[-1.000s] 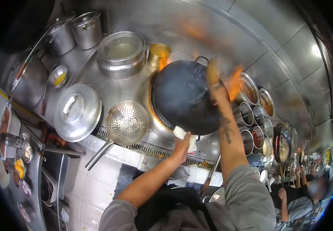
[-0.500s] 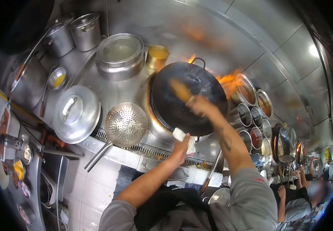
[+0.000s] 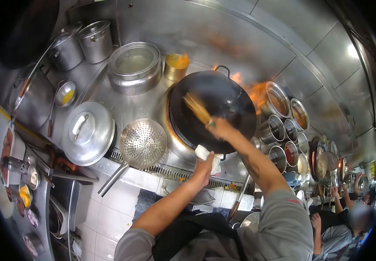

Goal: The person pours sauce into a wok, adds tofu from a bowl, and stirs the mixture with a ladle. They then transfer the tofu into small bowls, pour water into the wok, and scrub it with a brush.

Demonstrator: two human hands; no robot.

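A large black wok [image 3: 236, 104] sits tilted over the burner, with flames along its right side. My right hand [image 3: 220, 128] is closed round the end of a bamboo brush [image 3: 198, 109], whose bristles are over the left part of the wok's inner surface. At the wok's near edge my left hand [image 3: 205, 167] grips a folded white cloth [image 3: 208, 157], which covers part of the rim beside the near handle. Left of the wok a perforated strainer [image 3: 143, 142] rests on the stove edge, its handle pointing toward me.
A round metal lid [image 3: 88, 133] lies left of the strainer. Behind stand a wide pot [image 3: 136, 79] and a tin of yellow liquid [image 3: 176, 68]. Flames [image 3: 258, 96] burn near several metal containers on the right. A co-worker [image 3: 338, 222] is at the lower right.
The brush in my right hand has moved left and toward me across the wok. My left hand stays on the cloth. The co-worker at the lower right has shifted slightly.
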